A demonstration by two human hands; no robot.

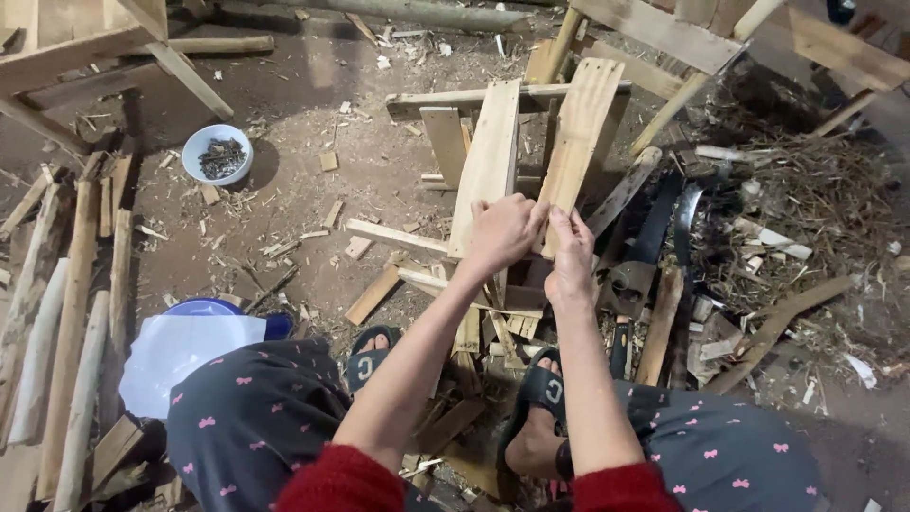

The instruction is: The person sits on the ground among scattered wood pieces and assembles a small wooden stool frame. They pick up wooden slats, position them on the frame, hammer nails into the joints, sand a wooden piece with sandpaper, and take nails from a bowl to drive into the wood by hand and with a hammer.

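Note:
My left hand (500, 235) grips the near end of a pale wooden slat (489, 161) that leans away from me. My right hand (572, 254) pinches the near end of a second, grooved slat (580, 128) beside it. Both slats rest against a horizontal wooden bar (436, 99) of a rough frame. The two hands almost touch between the slats. My feet in dark sandals (542, 391) stand on wood scraps just below.
A white bowl of dark nails (217, 154) sits on the dirt floor at left. Long poles (71, 322) lie at far left. Wood offcuts (372, 294) and shavings are scattered. Dark curved blades and a tool (654, 237) lie at right by dry twigs (815, 204).

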